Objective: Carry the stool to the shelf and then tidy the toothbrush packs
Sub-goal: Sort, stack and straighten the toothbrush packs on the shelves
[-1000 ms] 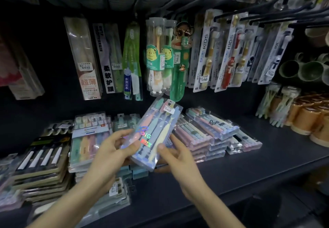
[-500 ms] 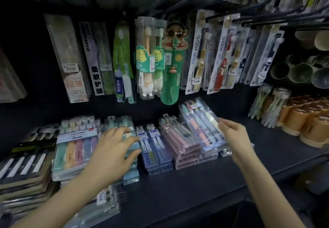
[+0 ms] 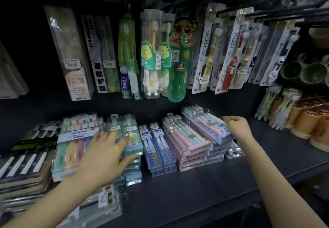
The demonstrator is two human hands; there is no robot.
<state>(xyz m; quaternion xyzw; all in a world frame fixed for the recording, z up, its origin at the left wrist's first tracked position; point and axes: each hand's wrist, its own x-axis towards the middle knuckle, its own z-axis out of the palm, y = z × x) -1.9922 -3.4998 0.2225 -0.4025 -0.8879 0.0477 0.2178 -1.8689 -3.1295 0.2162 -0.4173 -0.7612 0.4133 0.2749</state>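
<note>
Stacks of clear toothbrush packs lie in a row on the dark shelf (image 3: 187, 188). My right hand (image 3: 235, 127) grips the right edge of a pastel toothbrush pack (image 3: 206, 123) lying on top of the rightmost stack (image 3: 216, 153). My left hand (image 3: 105, 153) has its fingers spread flat across a teal toothbrush pack stack (image 3: 132, 149), between a large pastel pack (image 3: 71, 149) and the blue packs (image 3: 156, 149). A pink pack stack (image 3: 185, 142) sits right of the blue ones. No stool is in view.
Hanging toothbrush packs (image 3: 156, 54) on black pegs fill the wall above the shelf. Dark boxed packs (image 3: 23, 167) are piled at the left. Orange cups (image 3: 309, 122) and green cups (image 3: 302, 71) stand at the right. The shelf's front edge runs below my arms.
The pastel pack, held in both hands a second ago, now lies on the right stack under my right hand. My left hand has let it go and moved onto the teal packs.
</note>
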